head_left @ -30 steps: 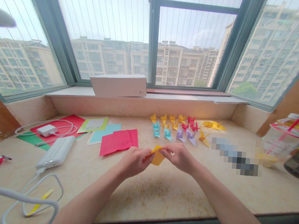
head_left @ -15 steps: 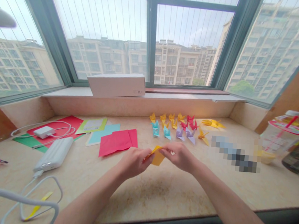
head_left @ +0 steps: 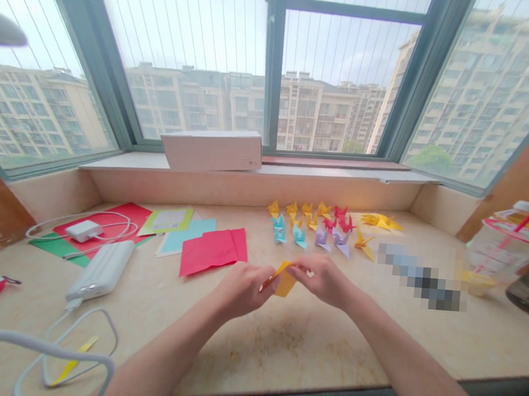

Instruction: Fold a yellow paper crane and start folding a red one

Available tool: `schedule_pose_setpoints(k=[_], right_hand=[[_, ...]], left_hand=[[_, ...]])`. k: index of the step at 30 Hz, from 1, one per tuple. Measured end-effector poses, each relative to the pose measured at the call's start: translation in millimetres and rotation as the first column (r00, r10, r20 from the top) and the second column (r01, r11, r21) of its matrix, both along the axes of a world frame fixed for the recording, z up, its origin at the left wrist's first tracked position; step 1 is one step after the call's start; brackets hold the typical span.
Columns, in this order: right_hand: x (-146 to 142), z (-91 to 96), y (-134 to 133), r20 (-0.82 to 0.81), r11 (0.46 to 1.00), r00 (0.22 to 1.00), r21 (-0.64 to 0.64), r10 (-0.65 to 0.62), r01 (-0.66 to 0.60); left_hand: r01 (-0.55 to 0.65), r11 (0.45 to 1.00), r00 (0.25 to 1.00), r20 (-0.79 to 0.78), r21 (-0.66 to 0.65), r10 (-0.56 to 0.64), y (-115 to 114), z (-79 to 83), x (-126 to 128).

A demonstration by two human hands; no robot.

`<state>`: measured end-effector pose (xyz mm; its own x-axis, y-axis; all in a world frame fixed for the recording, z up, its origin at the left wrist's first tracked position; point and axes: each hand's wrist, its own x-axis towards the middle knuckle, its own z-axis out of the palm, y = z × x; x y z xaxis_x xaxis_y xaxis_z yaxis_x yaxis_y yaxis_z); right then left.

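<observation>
Both my hands pinch a partly folded piece of yellow paper (head_left: 284, 280) just above the marble sill (head_left: 280, 346). My left hand (head_left: 241, 289) grips its left lower edge with closed fingers. My right hand (head_left: 324, 279) pinches its upper right corner. Behind them stands a group of several small folded paper cranes (head_left: 317, 226) in yellow, blue, purple and red. A stack of red paper sheets (head_left: 214, 251) lies to the left of my hands.
A white power bank (head_left: 101, 269) with a looping cable, a charger (head_left: 83, 230) on red and green sheets, and a light blue sheet (head_left: 183, 235) lie at left. A long white box (head_left: 212, 149) sits on the window ledge. A plastic cup with a straw (head_left: 501, 247) stands at right.
Both hands keep hold of the yellow paper. Its folded flap looks narrower and more upright than a second ago. The view shifted slightly.
</observation>
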<state>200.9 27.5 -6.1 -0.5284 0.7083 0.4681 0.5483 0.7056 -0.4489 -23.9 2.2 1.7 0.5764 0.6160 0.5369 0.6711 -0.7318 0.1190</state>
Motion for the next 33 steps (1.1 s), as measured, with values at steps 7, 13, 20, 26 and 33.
schedule_pose_setpoints(k=[7, 13, 20, 26, 33], right_hand=[[0.0, -0.6, 0.8, -0.01, 1.0, 1.0, 0.011, 0.006, -0.006], [-2.1, -2.3, 0.8, -0.02, 1.0, 1.0, -0.003, 0.015, -0.015], [-2.9, -3.2, 1.2, -0.049, 1.0, 0.999, -0.026, 0.016, -0.017], [-3.0, -3.2, 0.7, -0.018, 0.999, 1.0, -0.035, 0.012, -0.013], [-2.1, -3.3, 0.8, -0.006, 1.0, 1.0, -0.018, 0.002, -0.002]], left_hand=[[-0.005, 1.0, 1.0, -0.028, -0.001, 0.005, -1.0, 2.5, -0.5], [-0.027, 1.0, 0.998, -0.052, 0.007, 0.028, -1.2, 4.1, -0.4], [-0.036, 0.998, 0.998, -0.06, -0.042, 0.033, -0.2, 4.4, -1.1], [-0.037, 0.998, 0.996, -0.08, -0.041, 0.034, -0.5, 3.6, -1.1], [-0.028, 0.998, 0.997, -0.071, -0.055, 0.024, -0.3, 3.7, -0.3]])
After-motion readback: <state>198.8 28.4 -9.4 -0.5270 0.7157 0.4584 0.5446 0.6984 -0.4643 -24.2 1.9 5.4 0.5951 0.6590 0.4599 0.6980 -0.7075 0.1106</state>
